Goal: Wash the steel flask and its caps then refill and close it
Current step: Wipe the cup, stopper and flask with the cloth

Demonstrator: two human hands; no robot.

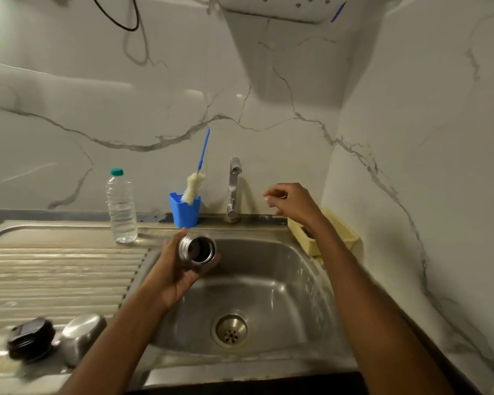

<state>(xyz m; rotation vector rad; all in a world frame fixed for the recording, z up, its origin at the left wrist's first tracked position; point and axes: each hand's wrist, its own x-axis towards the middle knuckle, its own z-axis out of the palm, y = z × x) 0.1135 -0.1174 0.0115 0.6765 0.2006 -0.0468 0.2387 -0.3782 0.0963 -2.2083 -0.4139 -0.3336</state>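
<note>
Steel flask (198, 250): uncapped, mouth tilted toward the viewer, gripped in the left hand (175, 270) over the left edge of the sink (268, 269). Right hand (293, 203): raised beside the tap (234, 189), well apart from the flask, fingers loosely curled, holding nothing. Black inner cap (30, 339) and steel outer cap (82, 336): side by side on the draining board (54, 275), near left.

Steel flask (198, 250): uncapped, threaded mouth facing camera, held over sink's left edge. Black inner cap (30, 338) and steel outer cap (82, 336): side by side on drainboard, near-left.
</note>
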